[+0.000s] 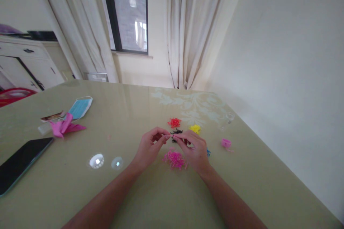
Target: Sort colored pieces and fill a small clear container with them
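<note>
My left hand (147, 146) and my right hand (197, 150) meet over the table with thumb and forefinger pinched. Between their fingertips may be something tiny, pinkish and thin, too small to make out. Just below the fingertips is a pile of pink strands (175, 160). A small black pile (176, 131) shows partly behind the fingers. Beyond lies a red pile (174, 122), with a yellow pile (195, 128) behind my right hand. A few blue strands (208, 152) peek out beside that hand, which hides the rest.
On the right are a pink coil (226, 143) with a loose end and a clear round piece (230, 117). Two clear domes (96, 161) lie left of my hands. Farther left are a phone (24, 162), pink folded paper (66, 126) and a blue mask (80, 108).
</note>
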{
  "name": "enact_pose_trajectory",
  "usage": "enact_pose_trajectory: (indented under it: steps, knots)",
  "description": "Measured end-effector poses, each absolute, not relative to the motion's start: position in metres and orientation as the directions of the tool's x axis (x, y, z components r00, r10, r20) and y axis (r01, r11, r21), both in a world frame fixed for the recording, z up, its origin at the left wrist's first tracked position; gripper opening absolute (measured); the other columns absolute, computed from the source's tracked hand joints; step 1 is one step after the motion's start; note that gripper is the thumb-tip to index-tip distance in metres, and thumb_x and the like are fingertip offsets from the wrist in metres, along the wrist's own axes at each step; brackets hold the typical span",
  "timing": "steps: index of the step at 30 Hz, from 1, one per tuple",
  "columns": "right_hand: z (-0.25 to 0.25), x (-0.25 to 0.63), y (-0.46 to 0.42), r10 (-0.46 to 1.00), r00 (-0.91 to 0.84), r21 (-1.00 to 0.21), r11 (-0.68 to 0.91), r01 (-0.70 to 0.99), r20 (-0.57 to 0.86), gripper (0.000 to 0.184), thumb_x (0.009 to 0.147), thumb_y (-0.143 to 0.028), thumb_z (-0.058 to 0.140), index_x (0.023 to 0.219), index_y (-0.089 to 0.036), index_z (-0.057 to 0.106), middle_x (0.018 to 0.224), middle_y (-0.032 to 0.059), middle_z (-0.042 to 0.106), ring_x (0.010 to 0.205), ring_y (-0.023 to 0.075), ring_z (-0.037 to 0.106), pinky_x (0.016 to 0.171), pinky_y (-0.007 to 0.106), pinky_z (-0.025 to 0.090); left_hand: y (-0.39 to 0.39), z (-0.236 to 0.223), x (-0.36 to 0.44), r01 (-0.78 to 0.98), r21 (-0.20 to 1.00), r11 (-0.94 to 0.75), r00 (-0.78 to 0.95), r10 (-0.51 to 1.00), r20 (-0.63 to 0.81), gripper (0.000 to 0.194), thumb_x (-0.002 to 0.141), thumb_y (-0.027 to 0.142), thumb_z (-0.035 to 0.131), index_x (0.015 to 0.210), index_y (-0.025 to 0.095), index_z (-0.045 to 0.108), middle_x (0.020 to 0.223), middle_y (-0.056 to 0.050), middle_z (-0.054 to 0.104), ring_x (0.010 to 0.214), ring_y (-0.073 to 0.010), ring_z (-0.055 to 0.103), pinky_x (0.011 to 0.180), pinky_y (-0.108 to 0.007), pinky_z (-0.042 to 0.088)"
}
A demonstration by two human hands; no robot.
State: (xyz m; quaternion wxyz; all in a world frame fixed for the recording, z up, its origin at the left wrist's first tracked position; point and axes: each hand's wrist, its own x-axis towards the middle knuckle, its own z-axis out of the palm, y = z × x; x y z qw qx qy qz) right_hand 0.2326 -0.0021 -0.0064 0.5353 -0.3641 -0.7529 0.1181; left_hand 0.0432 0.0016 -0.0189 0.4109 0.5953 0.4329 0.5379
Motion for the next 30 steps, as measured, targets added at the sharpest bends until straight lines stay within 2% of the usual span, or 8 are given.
enact_pose_trajectory:
  steps: [19, 30]
  knots:
    - [-0.0051, 0.2316, -0.0026, 0.678, -0.158, -0.576, 0.706, 0.413, 0.718, 0.009, 0.096, -0.022, 0.073, 0.093, -0.024, 0.081, 0.077, 0.0023, 0.075, 0.066, 0.016, 0.064, 0.063, 0.029, 0.052, -0.0001, -0.0168, 0.0427, 0.082, 0.949, -0.303, 0.054, 0.953, 0.299, 0.02, 0.09, 0.039, 0.071, 0.09, 0.019, 0.074, 0.08, -0.003, 0.074, 0.068, -0.0141, 0.065, 0.064, -0.025, 0.051]
    - [-0.0065, 0.2323, -0.0021, 0.679, -0.16, -0.571, 0.702, 0.425, 0.716, 0.013, 0.098, -0.03, 0.07, 0.092, -0.025, 0.081, 0.077, 0.0028, 0.075, 0.066, 0.0164, 0.064, 0.064, 0.029, 0.053, -0.0025, -0.0155, 0.0445, 0.104, 0.943, -0.317, 0.045, 0.948, 0.314, 0.019, 0.09, 0.038, 0.069, 0.09, 0.019, 0.075, 0.079, -0.002, 0.073, 0.067, -0.014, 0.065, 0.063, -0.025, 0.051]
